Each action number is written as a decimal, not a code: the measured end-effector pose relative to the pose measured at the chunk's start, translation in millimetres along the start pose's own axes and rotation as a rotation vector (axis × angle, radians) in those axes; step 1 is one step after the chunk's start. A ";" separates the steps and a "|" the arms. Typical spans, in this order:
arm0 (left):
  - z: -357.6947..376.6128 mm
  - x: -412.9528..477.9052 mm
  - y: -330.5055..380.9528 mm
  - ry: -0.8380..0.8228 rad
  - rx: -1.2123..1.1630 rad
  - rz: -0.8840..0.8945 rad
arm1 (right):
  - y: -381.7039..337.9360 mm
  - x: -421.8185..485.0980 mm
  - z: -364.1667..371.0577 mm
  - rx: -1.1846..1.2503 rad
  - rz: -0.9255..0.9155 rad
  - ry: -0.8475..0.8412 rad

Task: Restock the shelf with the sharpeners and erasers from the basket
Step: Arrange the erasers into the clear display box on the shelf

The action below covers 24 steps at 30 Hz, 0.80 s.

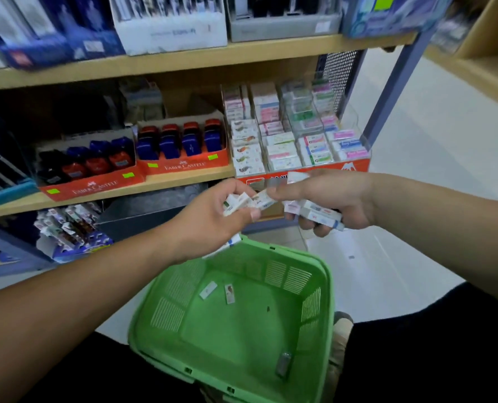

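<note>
Both hands are raised in front of the middle shelf [166,181], above the green basket [327,274].

Left hand [210,219]: fingers curled, gripping the left bunch [237,202] of small white erasers. At least 2 show at the fingertips and 1 more white edge pokes out under the palm. The full count is too blurred to tell.

Right hand [332,196]: fingers curled round the right stack [320,214] of erasers, at least 2. 1 middle eraser [264,199] sits at its fingertips, touching the left bunch. Can't tell which hand carries it.

The basket sits low between the person's dark-clad legs. It holds 2 loose erasers [208,290] on the bottom at the far left, close together but apart. 1 grey item [284,364] lies near the near right corner, too blurred to tell if it is a sharpener.

On the middle shelf, 2 red Faber-Castell trays of sharpeners stand side by side, touching.
- Right tray [184,165]: 4 blue sharpeners in front, 4 red-topped behind.
- Left tray [91,187]: a mix of black, red and blue; count unclear.

Just right of the trays is the eraser display [300,141], orange-fronted, with about 4 columns of stacked packs. It looks mostly full. Both hands are just in front of its lower edge.
</note>
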<state>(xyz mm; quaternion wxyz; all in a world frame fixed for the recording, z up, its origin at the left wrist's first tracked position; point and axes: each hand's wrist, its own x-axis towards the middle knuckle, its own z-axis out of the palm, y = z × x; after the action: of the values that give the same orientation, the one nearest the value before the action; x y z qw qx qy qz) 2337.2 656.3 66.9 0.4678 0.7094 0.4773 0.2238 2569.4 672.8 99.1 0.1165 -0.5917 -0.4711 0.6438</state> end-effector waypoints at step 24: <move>-39.9 87.8 14.6 0.310 -0.124 -0.085 | -43.6 54.1 -23.9 0.328 -0.147 0.214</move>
<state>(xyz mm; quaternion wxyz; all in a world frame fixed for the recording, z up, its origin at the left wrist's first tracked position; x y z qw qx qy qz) 2352.6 750.5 86.8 0.4406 0.6153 0.5586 0.3395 2557.7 745.3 99.7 0.3071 -0.5939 -0.3868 0.6351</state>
